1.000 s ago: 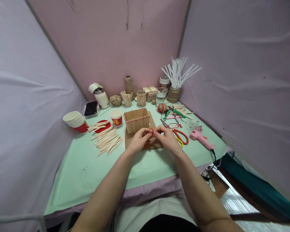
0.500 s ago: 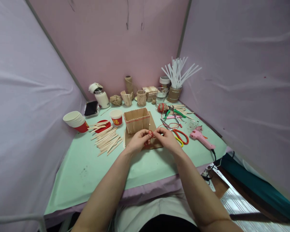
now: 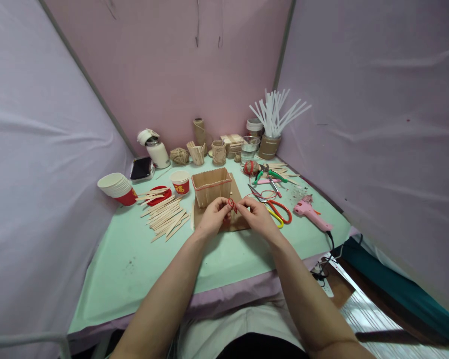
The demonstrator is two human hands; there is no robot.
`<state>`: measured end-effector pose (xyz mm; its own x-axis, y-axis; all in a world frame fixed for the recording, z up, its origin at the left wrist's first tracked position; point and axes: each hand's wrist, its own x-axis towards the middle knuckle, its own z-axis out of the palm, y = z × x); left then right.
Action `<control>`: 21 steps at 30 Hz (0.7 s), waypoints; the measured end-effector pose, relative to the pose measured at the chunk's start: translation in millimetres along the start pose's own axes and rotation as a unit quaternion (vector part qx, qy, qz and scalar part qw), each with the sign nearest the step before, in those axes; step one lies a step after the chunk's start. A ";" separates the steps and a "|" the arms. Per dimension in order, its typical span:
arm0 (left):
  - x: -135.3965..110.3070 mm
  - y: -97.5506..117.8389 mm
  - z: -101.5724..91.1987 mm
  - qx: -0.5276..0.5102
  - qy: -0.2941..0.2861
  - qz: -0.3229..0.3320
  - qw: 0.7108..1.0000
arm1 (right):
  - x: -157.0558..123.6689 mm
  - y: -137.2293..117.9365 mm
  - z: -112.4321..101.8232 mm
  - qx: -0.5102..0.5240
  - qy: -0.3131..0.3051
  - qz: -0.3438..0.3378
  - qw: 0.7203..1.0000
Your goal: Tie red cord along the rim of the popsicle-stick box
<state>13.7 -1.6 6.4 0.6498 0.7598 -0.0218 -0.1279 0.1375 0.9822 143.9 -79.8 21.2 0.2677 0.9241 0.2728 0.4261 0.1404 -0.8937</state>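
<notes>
Above the green tabletop (image 3: 123, 286), left hand (image 3: 213, 217) and right hand (image 3: 259, 215) pinch looped red cord (image 3: 232, 204). Apply even tension; crossings may be hidden.

I observe a pink rear wall (image 3: 164, 75), lilac cloth (image 3: 377, 149) hanging on either side, and a table (image 3: 112, 284) under a pale green cover. At lower right, bright streaked light crosses the floor (image 3: 372, 314), which, through glare, appears to be brown wood.
</notes>
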 end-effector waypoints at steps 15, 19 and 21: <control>-0.6 2.0 1.2 0.039 0.005 0.011 0.999 | 0.5 4.8 5.3 0.050 -0.004 0.039 0.998; -0.9 2.0 0.9 0.040 -0.013 0.025 0.999 | -0.2 5.3 5.9 0.033 0.006 0.034 0.999; -1.2 2.4 1.2 0.046 -0.021 0.024 0.998 | -0.4 3.5 5.4 0.037 -0.001 0.039 0.999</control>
<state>13.5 -2.9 9.0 0.6754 0.7368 0.0324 -0.0922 0.0408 0.9949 140.7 -77.8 16.0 0.2954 0.9341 0.2007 0.3384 0.0941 -0.9363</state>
